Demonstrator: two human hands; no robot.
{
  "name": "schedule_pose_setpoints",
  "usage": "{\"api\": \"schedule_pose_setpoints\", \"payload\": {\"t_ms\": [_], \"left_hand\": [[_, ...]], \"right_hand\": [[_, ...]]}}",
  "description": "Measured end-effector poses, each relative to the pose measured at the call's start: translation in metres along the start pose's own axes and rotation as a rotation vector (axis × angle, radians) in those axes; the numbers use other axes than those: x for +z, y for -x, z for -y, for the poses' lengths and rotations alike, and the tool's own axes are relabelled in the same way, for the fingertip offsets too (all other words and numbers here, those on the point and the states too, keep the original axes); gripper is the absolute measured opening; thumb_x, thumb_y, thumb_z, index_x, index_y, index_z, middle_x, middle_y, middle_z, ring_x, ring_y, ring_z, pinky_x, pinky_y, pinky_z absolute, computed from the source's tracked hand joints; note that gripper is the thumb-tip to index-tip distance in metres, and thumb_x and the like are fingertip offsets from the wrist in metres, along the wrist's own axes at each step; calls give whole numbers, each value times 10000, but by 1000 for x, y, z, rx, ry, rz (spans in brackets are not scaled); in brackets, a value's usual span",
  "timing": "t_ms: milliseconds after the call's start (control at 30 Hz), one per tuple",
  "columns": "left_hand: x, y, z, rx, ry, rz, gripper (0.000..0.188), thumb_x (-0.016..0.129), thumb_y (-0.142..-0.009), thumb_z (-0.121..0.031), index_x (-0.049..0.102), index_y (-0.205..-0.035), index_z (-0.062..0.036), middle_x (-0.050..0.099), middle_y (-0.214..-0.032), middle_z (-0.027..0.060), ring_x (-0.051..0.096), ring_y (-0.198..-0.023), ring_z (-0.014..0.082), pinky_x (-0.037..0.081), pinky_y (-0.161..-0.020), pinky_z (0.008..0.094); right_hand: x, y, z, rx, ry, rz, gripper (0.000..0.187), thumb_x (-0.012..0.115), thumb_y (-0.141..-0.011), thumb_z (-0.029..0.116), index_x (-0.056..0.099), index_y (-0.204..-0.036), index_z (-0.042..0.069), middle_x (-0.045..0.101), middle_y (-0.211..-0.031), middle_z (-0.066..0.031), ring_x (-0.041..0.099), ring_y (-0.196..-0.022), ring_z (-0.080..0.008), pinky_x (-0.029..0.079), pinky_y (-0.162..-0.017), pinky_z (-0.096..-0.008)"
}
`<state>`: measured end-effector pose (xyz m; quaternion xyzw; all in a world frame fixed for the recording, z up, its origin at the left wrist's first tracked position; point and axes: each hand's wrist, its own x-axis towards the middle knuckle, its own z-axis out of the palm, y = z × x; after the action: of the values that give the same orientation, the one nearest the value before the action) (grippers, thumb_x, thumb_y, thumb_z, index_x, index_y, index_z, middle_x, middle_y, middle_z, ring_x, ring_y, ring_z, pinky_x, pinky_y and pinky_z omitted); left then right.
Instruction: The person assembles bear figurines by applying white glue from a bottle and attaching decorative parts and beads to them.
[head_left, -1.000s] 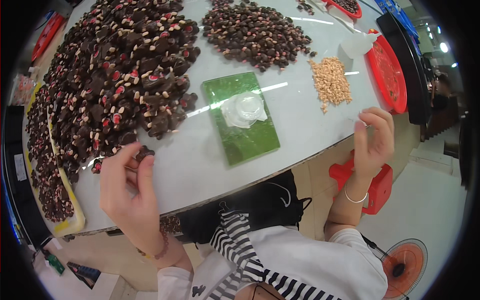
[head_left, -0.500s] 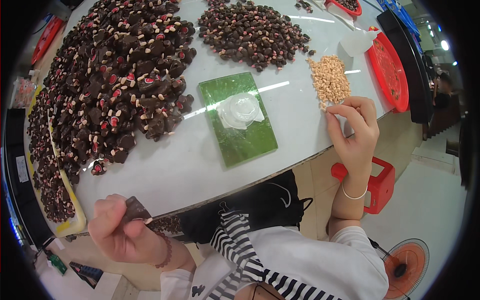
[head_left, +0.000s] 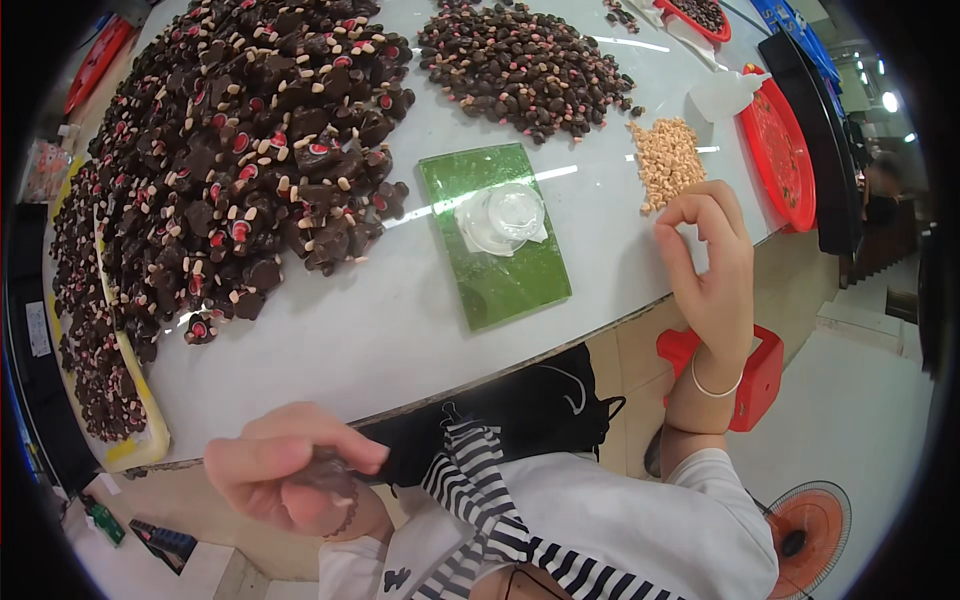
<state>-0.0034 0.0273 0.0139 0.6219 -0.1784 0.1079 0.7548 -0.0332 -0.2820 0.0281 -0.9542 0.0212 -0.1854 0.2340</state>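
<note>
My left hand [head_left: 290, 462], smeared by motion, is at the near table edge. Its fingers are closed round a small dark brown piece [head_left: 328, 470] with a pale tip. My right hand [head_left: 712, 275] pinches thumb and forefinger together just beside a pile of small cream pieces [head_left: 668, 165]; whatever the pinch holds, if anything, is too small to make out. Between the hands a green slab [head_left: 515, 290] lies on the white table [head_left: 330, 350]. A clear round cup-like piece [head_left: 515, 213] sits on the slab.
A big heap of dark brown pieces [head_left: 220, 170] with red and cream parts covers the table's left. Smaller dark pieces [head_left: 525, 75] are piled at the far middle. A white squeeze bottle [head_left: 722, 97] and red tray [head_left: 778, 150] stand right; a red stool [head_left: 762, 375] is below.
My left hand has shifted right with the dark piece, its fingers changing position round it. My right hand has drawn slightly away from the pile's near end. The view has shifted a little.
</note>
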Motion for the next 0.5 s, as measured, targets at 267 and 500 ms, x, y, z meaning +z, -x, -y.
{"api": "schedule_pose_setpoints", "payload": {"t_ms": [267, 500], "left_hand": [[14, 7, 10, -324, 482, 194, 348, 742, -763, -240, 548, -846, 37, 587, -605, 116, 512, -452, 147, 378, -416, 228], [4, 6, 9, -397, 590, 353, 312, 791, -690, -114, 662, -886, 92, 642, -673, 140, 578, -537, 156, 424, -484, 241]], "right_hand": [[-6, -60, 48, -398, -66, 207, 124, 615, -640, 30, 526, -727, 40, 458, -959, -123, 438, -823, -229, 364, -708, -286], [-5, -90, 84, -608, 156, 510, 152, 635, -624, 62, 538, -740, 75, 456, -1046, -129, 391, -902, -270, 328, -732, -330]]}}
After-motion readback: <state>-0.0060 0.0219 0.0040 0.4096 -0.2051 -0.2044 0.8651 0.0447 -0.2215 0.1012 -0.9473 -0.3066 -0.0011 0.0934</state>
